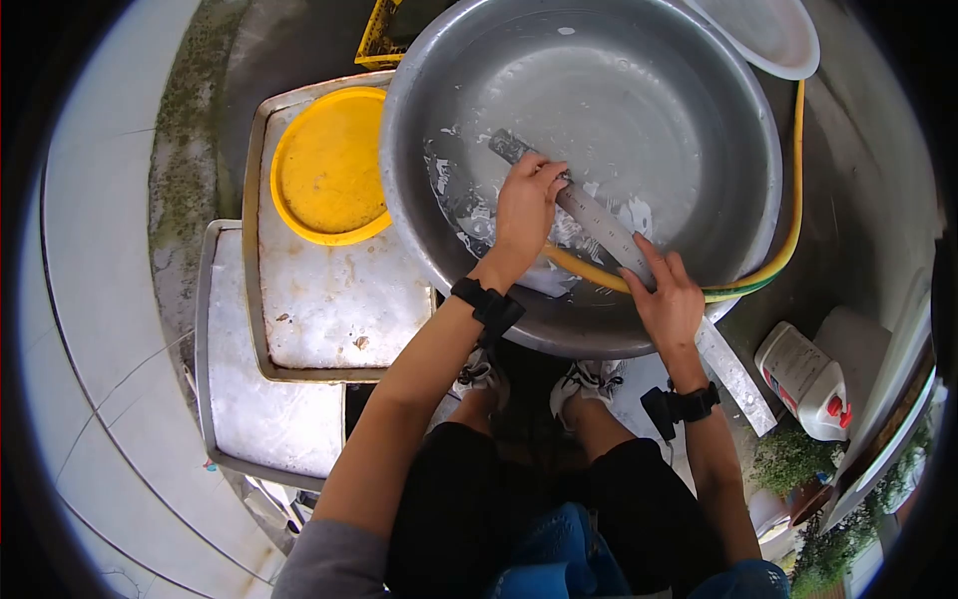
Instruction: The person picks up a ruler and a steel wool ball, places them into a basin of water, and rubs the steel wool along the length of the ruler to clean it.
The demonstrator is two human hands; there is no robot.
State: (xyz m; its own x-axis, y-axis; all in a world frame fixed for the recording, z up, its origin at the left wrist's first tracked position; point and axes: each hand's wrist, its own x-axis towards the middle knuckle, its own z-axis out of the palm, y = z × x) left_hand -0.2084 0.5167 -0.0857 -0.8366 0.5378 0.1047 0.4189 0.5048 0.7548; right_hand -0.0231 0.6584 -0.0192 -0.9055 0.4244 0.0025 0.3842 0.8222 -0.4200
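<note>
A long flat metal strip (603,226) slants across a large grey metal basin (439,262) that holds water. Its upper end lies over the water and its lower end sticks out past the near rim. My left hand (526,203) is closed around the strip near its upper end, with something dark under the fingertips that I cannot make out. Farther down, my right hand (663,292) grips the strip between thumb and fingers, near the basin's near rim. A yellow hose (587,272) passes into the basin beneath the strip, close to both hands.
Left of the basin, a yellow round lid (329,166) rests on stacked metal trays (329,319). A white jug (804,381) with a red cap lies at the right. A yellow crate (374,38) and a white basin (773,35) stand beyond. Plants (793,457) are at lower right.
</note>
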